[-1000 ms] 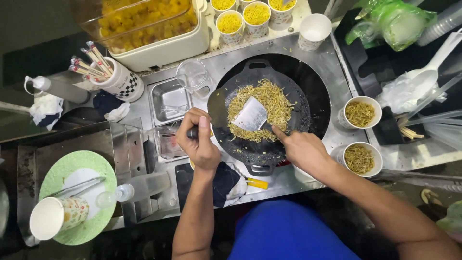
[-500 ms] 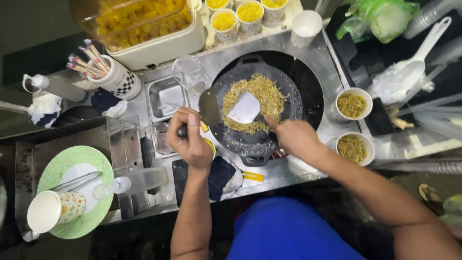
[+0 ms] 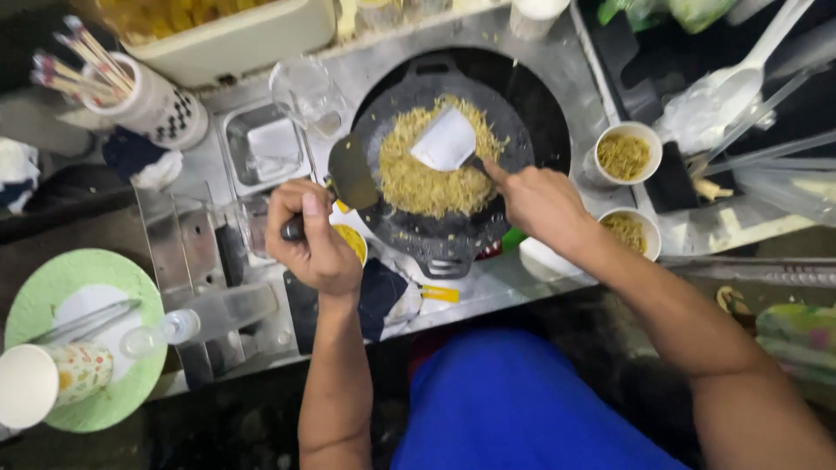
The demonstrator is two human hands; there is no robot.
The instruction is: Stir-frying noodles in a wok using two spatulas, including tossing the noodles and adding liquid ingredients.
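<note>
Your left hand (image 3: 312, 239) clenched on a dark spatula (image 3: 351, 174), your right hand (image 3: 542, 204) grasping a pale spatula (image 3: 446, 141) over noodles (image 3: 428, 170), black pan (image 3: 531, 104), 2 noodle cups (image 3: 623, 157) right.

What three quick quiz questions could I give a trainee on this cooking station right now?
1. True or false: the right hand holds a spatula over the noodles in the black pan.
2. What does the left hand grip?
3. How many paper cups of noodles stand right of the pan: A one, B two, C four?

Key:
1. True.
2. A dark-bladed turner at the pan's left edge.
3. B: upper cup, lower cup.
</note>
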